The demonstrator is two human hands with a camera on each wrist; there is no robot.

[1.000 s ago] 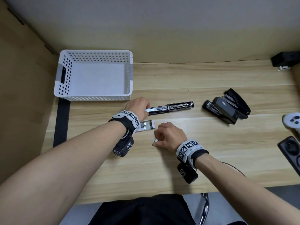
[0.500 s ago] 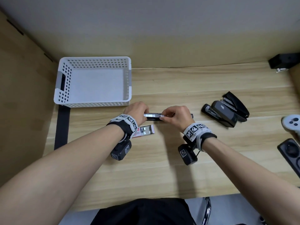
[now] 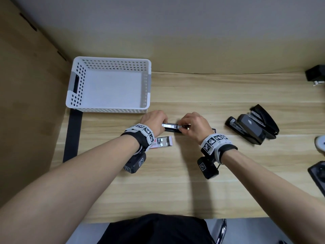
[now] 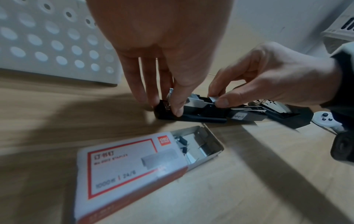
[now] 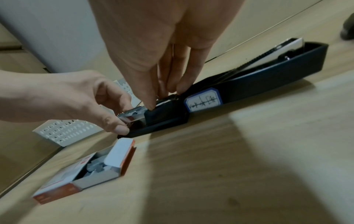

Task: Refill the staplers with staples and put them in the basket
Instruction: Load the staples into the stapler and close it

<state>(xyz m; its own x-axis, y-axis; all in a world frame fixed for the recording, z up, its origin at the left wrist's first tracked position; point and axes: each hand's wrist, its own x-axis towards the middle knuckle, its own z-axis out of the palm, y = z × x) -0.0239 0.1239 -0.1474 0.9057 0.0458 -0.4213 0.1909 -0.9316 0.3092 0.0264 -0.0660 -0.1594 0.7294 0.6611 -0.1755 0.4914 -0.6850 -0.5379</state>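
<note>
A black stapler (image 3: 171, 129) lies opened flat on the wooden table, between my hands. My left hand (image 4: 162, 104) pinches its left end (image 5: 138, 125) between thumb and fingers. My right hand (image 4: 216, 99) pinches a short silver strip of staples (image 4: 213, 98) over the stapler's metal channel (image 4: 197, 101). In the right wrist view my right hand (image 5: 164, 98) has its fingertips down on the channel beside the white label (image 5: 203, 100). The open staple box (image 3: 163, 142) sits just below my left wrist. At the back left stands the white perforated basket (image 3: 112, 60), with nothing in it.
Two more black staplers (image 3: 253, 127), opened, lie together at the right. A white controller (image 3: 320, 141) and a black device (image 3: 318, 173) sit at the right edge, a black object (image 3: 315, 74) at the far right corner. A black strip (image 3: 72, 134) runs beneath the basket.
My right hand left the table near the staple box and moved up to the stapler with a staple strip. My left hand has stayed on the stapler's left end.
</note>
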